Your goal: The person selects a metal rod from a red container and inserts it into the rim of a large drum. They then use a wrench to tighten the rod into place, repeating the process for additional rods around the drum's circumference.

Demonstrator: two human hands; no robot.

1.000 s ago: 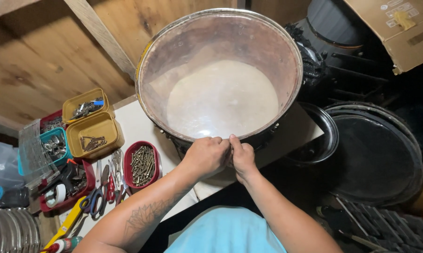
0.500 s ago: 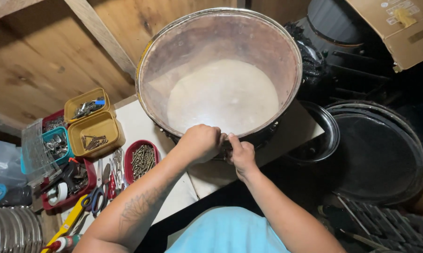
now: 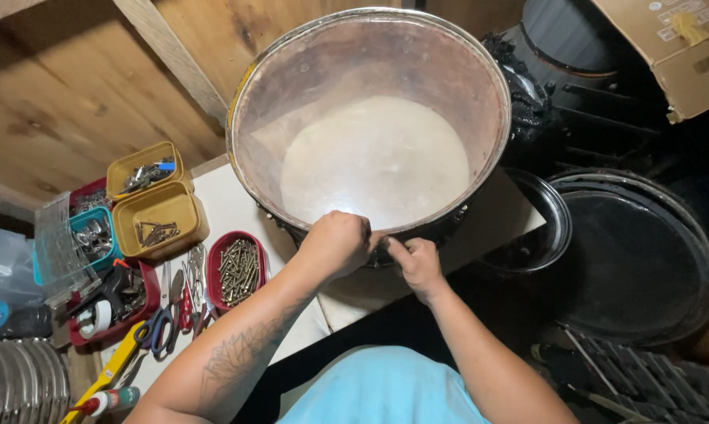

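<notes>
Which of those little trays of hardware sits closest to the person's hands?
The red oval tray full of long screws, just left of the left hand. The two yellow tubs and the teal box lie farther left.

A white table (image 3: 236, 208) carries a large open drum shell (image 3: 370, 118), two yellow tubs (image 3: 162, 208), a red tray of screws (image 3: 236, 271) and scissors and pliers (image 3: 174, 310) (perhaps more tools, partly hidden).

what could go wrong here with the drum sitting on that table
The big drum shell overhangs the white table's near edge where both hands, left and right, work at its rim; a hard pull might tip it off. The open red tray of screws beside the left forearm could get knocked over.
</notes>
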